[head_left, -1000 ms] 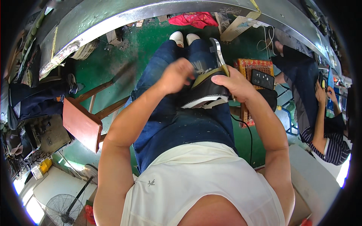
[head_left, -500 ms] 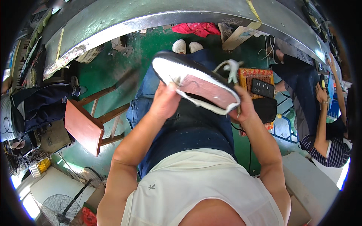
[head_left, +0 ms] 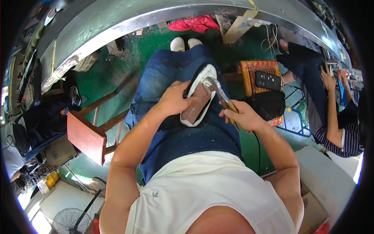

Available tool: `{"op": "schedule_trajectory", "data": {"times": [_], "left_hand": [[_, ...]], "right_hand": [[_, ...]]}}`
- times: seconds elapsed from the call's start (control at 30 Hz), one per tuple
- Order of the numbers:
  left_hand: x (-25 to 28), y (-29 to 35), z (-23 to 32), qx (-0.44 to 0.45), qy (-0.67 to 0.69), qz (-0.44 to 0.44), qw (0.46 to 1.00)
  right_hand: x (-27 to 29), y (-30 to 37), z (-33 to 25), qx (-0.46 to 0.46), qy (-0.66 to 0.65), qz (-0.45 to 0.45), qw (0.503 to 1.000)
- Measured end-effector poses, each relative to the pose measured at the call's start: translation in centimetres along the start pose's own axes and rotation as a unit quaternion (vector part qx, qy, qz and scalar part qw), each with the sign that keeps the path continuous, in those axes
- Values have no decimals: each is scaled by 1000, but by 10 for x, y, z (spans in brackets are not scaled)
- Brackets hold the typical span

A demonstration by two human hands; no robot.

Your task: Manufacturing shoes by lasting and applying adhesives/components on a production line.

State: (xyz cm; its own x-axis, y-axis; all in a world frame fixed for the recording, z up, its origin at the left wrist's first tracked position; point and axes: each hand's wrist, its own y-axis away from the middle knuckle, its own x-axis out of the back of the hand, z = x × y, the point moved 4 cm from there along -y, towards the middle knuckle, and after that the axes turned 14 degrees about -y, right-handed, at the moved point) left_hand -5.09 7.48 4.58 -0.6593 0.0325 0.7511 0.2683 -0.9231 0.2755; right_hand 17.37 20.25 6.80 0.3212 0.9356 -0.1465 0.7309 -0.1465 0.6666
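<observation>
A shoe upper (head_left: 195, 107) lies bottom up over my thighs, its toe pointing away from me. White edges wrap round its brown insole, with black material along the side. My left hand (head_left: 176, 99) grips it from the left, thumb across the insole near the heel. In my right hand (head_left: 246, 116) is a hammer (head_left: 221, 93) with a metal head and a wood-coloured handle. The hammer head rests on or just above the forefoot part of the insole; I cannot tell whether they touch.
A metal-edged workbench (head_left: 156, 19) curves across the far side. At left stands a reddish wooden stool (head_left: 86, 136). A beaded seat (head_left: 249, 80) at right carries a phone (head_left: 268, 80) and a black pouch (head_left: 269, 105). Another person (head_left: 337, 128) works at far right.
The shoe upper has come down nearer my lap and turned more upright. My right hand has let go of it and brought the hammer head over the insole.
</observation>
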Motion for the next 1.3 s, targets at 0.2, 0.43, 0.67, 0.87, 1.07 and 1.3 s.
{"op": "schedule_trajectory", "data": {"times": [0.2,0.43,0.67,0.87,1.07,1.3], "left_hand": [[0,14,11,2,-31,151,988],[-3,21,5,-6,0,205,979],[-11,33,7,-32,48,199,978],[-74,13,-34,74,617,-6,783],[-66,2,-36,71,530,0,845],[-72,-3,-32,101,244,89,960]], "right_hand": [[-15,-8,-8,-99,-231,-84,964],[-20,-14,-40,-28,135,-8,990],[-3,-9,-84,-24,432,-105,895],[-7,-30,-63,47,477,-32,877],[-19,-42,-8,85,266,88,956],[4,-37,-51,147,429,114,884]]}}
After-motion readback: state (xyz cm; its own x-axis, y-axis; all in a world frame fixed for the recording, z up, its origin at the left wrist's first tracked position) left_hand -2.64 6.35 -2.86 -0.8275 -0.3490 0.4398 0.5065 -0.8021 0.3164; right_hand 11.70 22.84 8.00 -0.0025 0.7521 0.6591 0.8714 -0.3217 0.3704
